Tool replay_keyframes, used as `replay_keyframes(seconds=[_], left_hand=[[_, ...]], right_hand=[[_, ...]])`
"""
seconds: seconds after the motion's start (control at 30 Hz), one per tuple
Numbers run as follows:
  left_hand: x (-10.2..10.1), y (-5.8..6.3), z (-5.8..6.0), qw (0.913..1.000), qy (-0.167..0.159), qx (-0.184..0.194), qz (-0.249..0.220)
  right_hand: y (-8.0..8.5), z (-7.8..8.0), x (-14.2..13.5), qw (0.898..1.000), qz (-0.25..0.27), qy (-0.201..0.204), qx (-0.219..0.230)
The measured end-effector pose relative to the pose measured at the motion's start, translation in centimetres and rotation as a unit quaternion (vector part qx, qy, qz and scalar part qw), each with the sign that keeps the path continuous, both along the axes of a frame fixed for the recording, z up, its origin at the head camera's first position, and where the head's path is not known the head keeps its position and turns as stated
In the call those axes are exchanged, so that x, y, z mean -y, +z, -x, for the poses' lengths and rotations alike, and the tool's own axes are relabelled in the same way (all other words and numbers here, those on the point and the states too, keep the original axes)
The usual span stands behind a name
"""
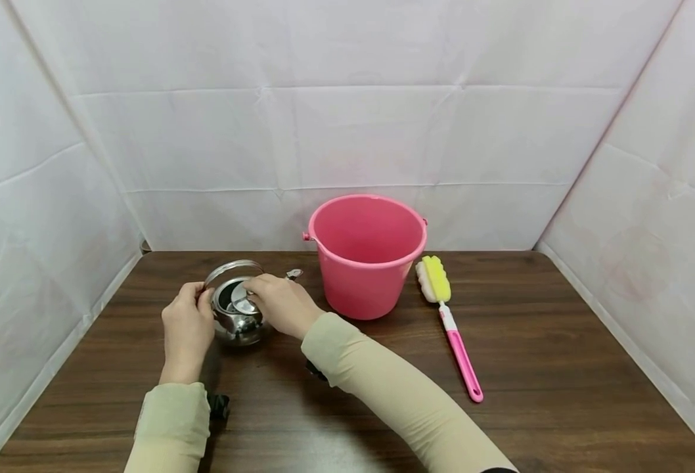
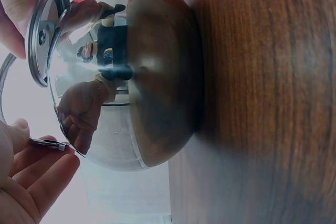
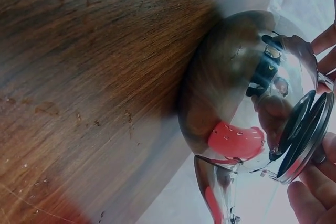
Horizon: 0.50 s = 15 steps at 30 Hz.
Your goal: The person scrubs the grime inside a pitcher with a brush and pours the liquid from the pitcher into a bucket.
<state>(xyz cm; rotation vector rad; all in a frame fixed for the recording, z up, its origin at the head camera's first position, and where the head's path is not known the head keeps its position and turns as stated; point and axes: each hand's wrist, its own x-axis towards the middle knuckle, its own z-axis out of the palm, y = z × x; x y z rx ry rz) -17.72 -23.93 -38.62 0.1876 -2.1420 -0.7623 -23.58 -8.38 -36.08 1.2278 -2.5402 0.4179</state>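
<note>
A shiny metal kettle [image 1: 240, 330] stands upright on the table's left side, its arched handle [image 1: 235, 264] raised. My left hand [image 1: 186, 328] pinches the lower end of that handle between thumb and fingers, as the left wrist view shows. With its fingers at the knob, my right hand [image 1: 285, 304] holds the round metal lid [image 1: 242, 299]. The lid [image 3: 307, 140] is tilted at the kettle's mouth, leaving part of the dark opening uncovered. In the right wrist view the spout [image 3: 214, 187] points away from the left hand. The kettle's inside is mostly hidden.
A pink bucket [image 1: 365, 289] stands behind and right of the kettle. Farther right lies a brush [image 1: 460, 358] with a pink handle and a yellow-and-white sponge head. Small wet-looking spots dot the brown wooden table [image 3: 94, 77]. White sheeting [image 1: 353, 131] hangs around the table.
</note>
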Motion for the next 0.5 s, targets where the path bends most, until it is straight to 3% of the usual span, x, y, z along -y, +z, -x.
replay_keyframes(seconds=[0.5], left_hand=[[0.06,0.02,0.08,1.0,-0.001,-0.003,0.003]], right_hand=[[0.17,-0.25,-0.21,1.0,-0.001,0.005,0.003]])
